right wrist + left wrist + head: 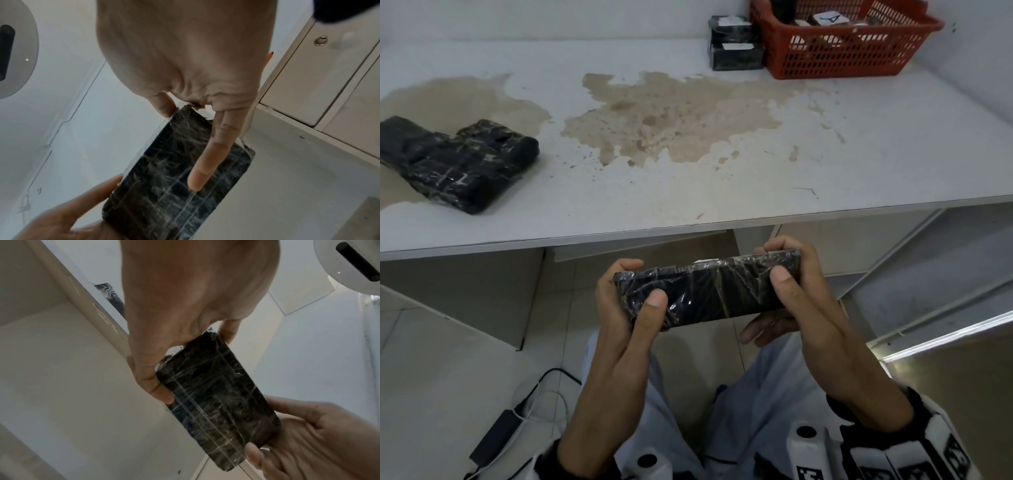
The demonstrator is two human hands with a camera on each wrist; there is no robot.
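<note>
A flat black packet wrapped in clear film (709, 291) is held level in front of my lap, below the table's front edge. My left hand (630, 301) grips its left end, thumb on top and fingers curled round the far side. My right hand (787, 281) grips the right end the same way, with fingers underneath. In the left wrist view the packet (216, 402) runs from my left hand (164, 363) down to my right hand (298, 443). From the right wrist, one finger of my right hand (207, 133) lies along the packet (164, 186), whose far end rests in my left hand (78, 211).
A stained white table (722, 171) lies ahead. A bundle of similar black wrapped packets (458, 164) sits at its left. At the back right stand a red plastic basket (842, 44) and two stacked black packets (734, 44). A power adapter with cables (496, 435) lies on the floor.
</note>
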